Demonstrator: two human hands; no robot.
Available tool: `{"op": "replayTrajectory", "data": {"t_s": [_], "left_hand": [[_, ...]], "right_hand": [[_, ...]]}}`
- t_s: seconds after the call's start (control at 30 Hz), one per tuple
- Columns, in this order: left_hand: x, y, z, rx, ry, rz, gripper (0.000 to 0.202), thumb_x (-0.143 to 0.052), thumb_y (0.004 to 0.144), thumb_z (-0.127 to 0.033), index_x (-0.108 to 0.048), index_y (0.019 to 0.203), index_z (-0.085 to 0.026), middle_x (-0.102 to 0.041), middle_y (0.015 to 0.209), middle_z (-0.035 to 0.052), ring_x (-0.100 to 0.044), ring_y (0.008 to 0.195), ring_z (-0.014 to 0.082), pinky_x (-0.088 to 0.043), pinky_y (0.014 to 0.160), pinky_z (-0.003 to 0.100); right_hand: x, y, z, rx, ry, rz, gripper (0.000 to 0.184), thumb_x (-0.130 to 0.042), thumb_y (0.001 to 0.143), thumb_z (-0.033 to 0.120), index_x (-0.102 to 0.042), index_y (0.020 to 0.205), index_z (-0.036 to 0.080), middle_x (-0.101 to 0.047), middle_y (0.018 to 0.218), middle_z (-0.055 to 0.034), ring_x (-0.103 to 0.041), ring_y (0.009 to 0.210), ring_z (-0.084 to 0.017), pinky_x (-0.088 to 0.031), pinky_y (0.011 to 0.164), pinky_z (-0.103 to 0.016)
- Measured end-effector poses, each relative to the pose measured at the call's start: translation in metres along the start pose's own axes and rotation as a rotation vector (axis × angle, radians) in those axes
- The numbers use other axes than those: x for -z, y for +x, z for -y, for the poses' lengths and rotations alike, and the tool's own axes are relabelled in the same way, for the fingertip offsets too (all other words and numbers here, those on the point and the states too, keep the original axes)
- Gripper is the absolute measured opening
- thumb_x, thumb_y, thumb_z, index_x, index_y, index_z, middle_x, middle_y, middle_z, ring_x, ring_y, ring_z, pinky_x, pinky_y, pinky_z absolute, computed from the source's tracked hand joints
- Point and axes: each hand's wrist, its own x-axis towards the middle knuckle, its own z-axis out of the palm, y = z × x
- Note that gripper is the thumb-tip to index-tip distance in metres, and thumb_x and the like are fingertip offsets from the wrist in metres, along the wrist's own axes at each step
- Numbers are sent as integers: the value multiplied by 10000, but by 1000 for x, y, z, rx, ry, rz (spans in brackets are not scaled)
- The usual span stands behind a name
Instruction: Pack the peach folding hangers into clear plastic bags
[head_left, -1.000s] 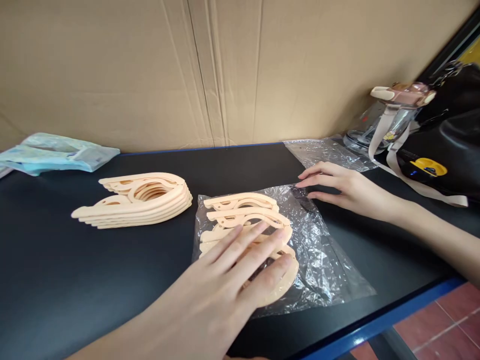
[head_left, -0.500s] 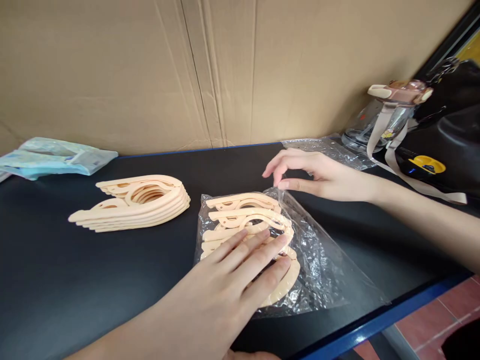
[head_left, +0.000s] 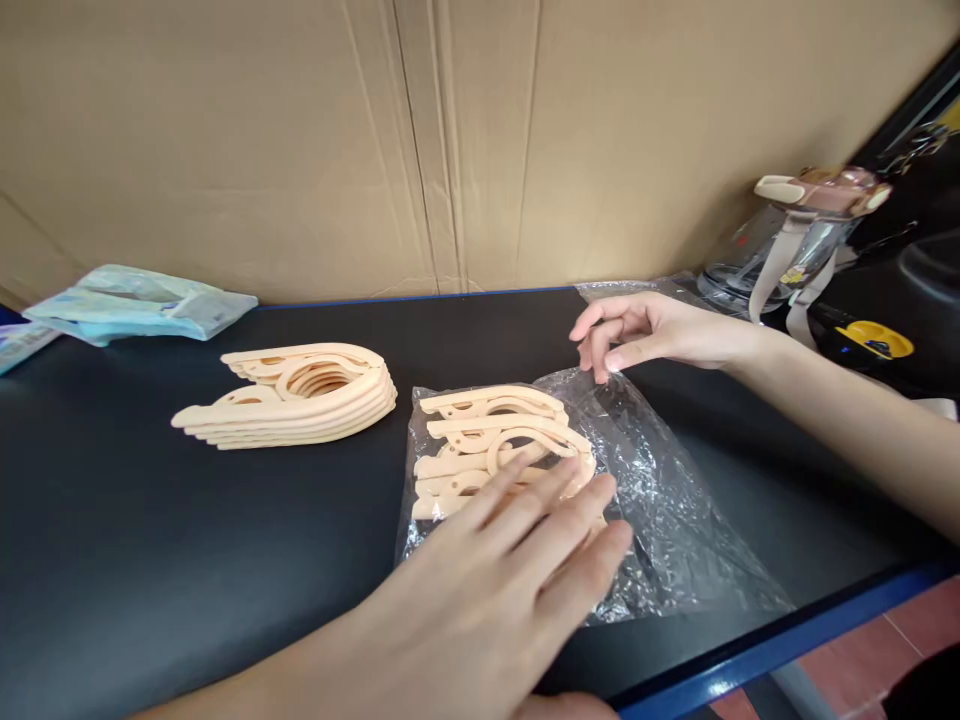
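Observation:
A clear plastic bag (head_left: pixel 660 500) lies on the black table (head_left: pixel 150 560) with several peach folding hangers (head_left: pixel 487 425) inside it. My left hand (head_left: pixel 517 560) lies flat on the bagged hangers, fingers stretched out and together. My right hand (head_left: pixel 645 335) hovers at the bag's far edge, thumb and curled fingers pinching the plastic there. A second stack of peach hangers (head_left: pixel 300 395) rests bare on the table to the left, away from both hands.
A cardboard wall (head_left: pixel 450 140) backs the table. Light blue packets (head_left: pixel 142 305) lie at the far left. At the far right stand a clear water bottle (head_left: pixel 795 240) with a strap, crumpled plastic (head_left: pixel 637 290) and a black bag (head_left: pixel 900 300). The table's blue front edge (head_left: pixel 787 645) runs bottom right.
My right hand rose from lying flat on the table, moved left to the bag's far edge and closed on the plastic. My left hand slid slightly right across the bagged hangers.

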Motion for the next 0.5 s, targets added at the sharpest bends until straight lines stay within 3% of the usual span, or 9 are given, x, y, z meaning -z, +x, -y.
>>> {"op": "replayTrajectory", "data": {"t_s": [0.17, 0.27, 0.5], "left_hand": [[-24, 18, -13, -96, 142, -80, 425, -384, 1041, -331, -567, 1367, -128, -611, 1422, 99, -495, 1374, 293, -303, 1185, 438], [-30, 23, -16, -128, 173, -87, 396, -382, 1030, -303, -599, 1319, -140, -639, 1384, 87, -515, 1348, 280, -315, 1166, 420], [-12, 23, -12, -149, 212, -28, 484, -305, 1061, -397, -576, 1374, -147, -622, 1427, 80, -520, 1354, 254, -376, 1137, 408]], "right_hand": [[16, -10, -15, -110, -68, 4, 181, -789, 792, 277, -707, 920, 179, -778, 792, 0, -720, 727, -125, -547, 744, -289], [16, -10, -18, -75, -36, -49, 191, -813, 769, 285, -716, 890, 174, -775, 781, -6, -710, 702, -120, -544, 741, -289], [-11, 8, -5, 89, 55, -130, 200, -800, 800, 254, -624, 873, 192, -728, 712, 16, -722, 904, -177, -515, 874, -343]]}}
